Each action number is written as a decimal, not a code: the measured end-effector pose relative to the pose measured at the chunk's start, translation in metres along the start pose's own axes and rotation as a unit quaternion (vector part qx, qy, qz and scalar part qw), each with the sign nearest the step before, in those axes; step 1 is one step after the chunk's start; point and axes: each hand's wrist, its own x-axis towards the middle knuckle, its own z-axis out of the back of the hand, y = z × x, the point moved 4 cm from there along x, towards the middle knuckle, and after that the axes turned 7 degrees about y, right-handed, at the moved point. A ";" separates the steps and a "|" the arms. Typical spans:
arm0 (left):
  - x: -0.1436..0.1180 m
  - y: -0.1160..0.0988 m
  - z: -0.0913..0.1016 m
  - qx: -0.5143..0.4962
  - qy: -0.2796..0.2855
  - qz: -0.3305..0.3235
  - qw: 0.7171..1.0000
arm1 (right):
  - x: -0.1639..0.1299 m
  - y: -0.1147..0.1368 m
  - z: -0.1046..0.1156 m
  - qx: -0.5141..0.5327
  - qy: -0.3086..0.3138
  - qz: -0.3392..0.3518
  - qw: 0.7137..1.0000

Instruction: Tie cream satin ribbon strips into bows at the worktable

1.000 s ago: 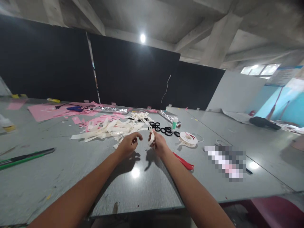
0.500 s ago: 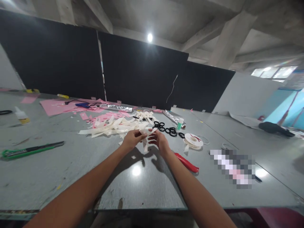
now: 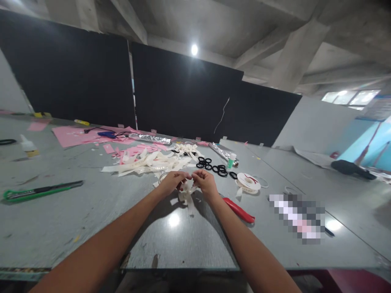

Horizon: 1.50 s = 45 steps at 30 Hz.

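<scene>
My left hand (image 3: 171, 182) and my right hand (image 3: 205, 182) meet over the grey table (image 3: 91, 211), fingertips together. Between them they pinch a piece of cream ribbon (image 3: 187, 193) whose folded loops and tails hang down below the fingers. Just behind the hands lies a pile of cut cream ribbon strips (image 3: 146, 162). A ribbon spool (image 3: 249, 181) rests to the right of my right hand, and red-handled scissors (image 3: 238, 209) lie beside my right forearm.
Several black rings (image 3: 214, 166) and a small green-capped bottle (image 3: 231, 160) sit behind the hands. Pink paper scraps (image 3: 76, 136), a blue glue gun (image 3: 105, 134) and foil rolls (image 3: 151, 139) lie further back. A green-handled tool (image 3: 39, 190) and a glue bottle (image 3: 28, 146) are at left.
My hands came together from slightly apart and dropped a little toward the table; the ribbon, first held in my right hand, now hangs between both hands.
</scene>
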 end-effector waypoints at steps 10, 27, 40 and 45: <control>-0.004 0.002 -0.004 0.231 0.113 -0.046 0.965 | 0.001 0.003 0.009 -0.152 -0.061 0.055 0.985; -0.003 -0.010 0.020 0.375 -0.070 -0.148 0.912 | -0.010 0.014 0.007 -0.412 0.132 0.033 0.901; -0.007 0.001 0.000 0.489 0.047 -0.089 0.866 | -0.013 0.004 0.011 -0.445 0.195 -0.019 0.874; -0.006 0.005 0.003 0.468 0.069 -0.080 0.877 | -0.010 0.011 0.008 -0.470 0.181 0.067 0.861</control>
